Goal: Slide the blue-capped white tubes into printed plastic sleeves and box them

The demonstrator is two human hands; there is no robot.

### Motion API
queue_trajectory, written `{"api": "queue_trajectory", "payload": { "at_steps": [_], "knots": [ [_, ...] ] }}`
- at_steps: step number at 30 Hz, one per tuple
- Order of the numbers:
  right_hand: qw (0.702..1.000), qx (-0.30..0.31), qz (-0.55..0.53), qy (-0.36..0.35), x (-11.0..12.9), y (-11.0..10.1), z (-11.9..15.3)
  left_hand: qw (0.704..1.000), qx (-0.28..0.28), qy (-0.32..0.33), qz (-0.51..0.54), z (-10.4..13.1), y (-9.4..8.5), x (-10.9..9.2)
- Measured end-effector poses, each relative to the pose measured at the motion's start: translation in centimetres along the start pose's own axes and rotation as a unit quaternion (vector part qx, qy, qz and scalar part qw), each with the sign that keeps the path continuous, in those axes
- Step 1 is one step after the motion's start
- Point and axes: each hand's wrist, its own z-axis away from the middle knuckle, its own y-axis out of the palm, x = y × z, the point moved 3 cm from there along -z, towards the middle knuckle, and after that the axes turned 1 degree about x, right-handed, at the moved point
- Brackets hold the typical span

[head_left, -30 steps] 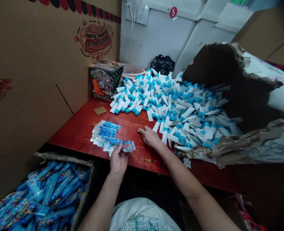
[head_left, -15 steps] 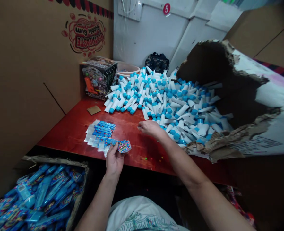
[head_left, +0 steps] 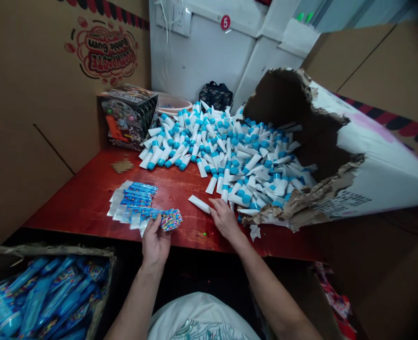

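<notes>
My left hand (head_left: 156, 242) is closed on a small printed plastic packet (head_left: 171, 219), blue with many colours, at the near end of a fanned row of clear and blue packets (head_left: 134, 200). My right hand (head_left: 223, 217) has its fingers closed round the cap end of a white tube (head_left: 199, 204), which points left toward the packet. Behind it spreads a large heap of white tubes with blue caps (head_left: 209, 137). The tube's cap is hidden by my fingers.
A torn white carton (head_left: 343, 174) lies on its side at the right, with tubes spilling out. At lower left stands a box (head_left: 104, 288) of filled blue packets. A printed toy box (head_left: 129, 118), a pink tub (head_left: 175, 105) and a dark bag (head_left: 216, 96) stand at the back of the red table (head_left: 88, 198).
My right hand has moved nearer to me and now holds a white tube that was not visible in it before. My left hand keeps the packet. The view has shifted a little.
</notes>
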Motion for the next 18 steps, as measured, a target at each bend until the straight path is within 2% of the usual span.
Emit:
{"api": "queue_trajectory", "payload": {
  "at_steps": [2,4,8,11,15,18],
  "knots": [
    [0.999,-0.024,-0.012,0.021,-1.5,-0.7,2.9,1.000,-0.001,0.004,0.001,-0.1,-0.1,0.1],
    [0.999,-0.019,0.012,0.040,-2.7,-0.9,5.9,1.000,-0.004,0.008,0.000,-0.2,-0.1,0.2],
    [0.996,-0.019,0.056,0.062,-3.3,-0.2,9.6,1.000,-0.007,0.013,-0.005,-0.4,-0.2,0.5],
    [0.995,-0.035,0.070,0.054,-2.6,0.7,10.0,1.000,-0.008,0.014,-0.007,-0.4,-0.2,0.5],
    [0.997,-0.039,0.066,0.017,-1.2,1.7,8.6,1.000,-0.004,0.015,-0.011,-0.3,-0.2,0.5],
    [0.999,-0.029,0.013,0.001,-0.6,2.0,7.5,1.000,0.003,0.019,-0.012,-0.2,-0.2,0.4]
  ]
}}
